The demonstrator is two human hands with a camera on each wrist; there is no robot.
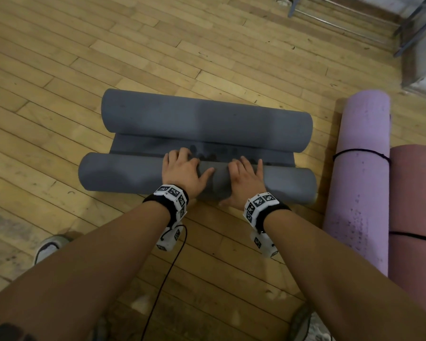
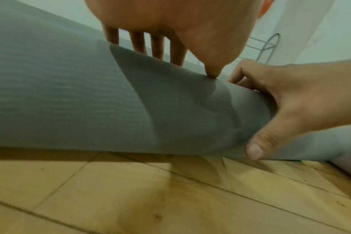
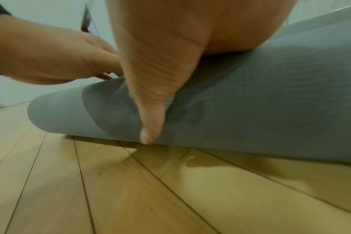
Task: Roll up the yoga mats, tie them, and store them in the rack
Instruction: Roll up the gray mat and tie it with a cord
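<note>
Both hands on the grey mat, rolling under way!

Nearest, the left hand [image 1: 182, 169] and right hand [image 1: 244, 179] lie on the near roll of the grey mat [image 1: 138, 174] on the wooden floor [image 1: 59, 70], fingers [image 1: 242, 160] draped over the top and thumbs low, cupping it. I judge this the rolling step; next it wants an even forward push across the flat strip to the far roll [image 1: 207, 119]. Right, a lilac mat [image 1: 362, 183] and pink mat [image 1: 413, 205] lie tied. Beyond, the metal rack [image 1: 342, 18] waits.
</note>
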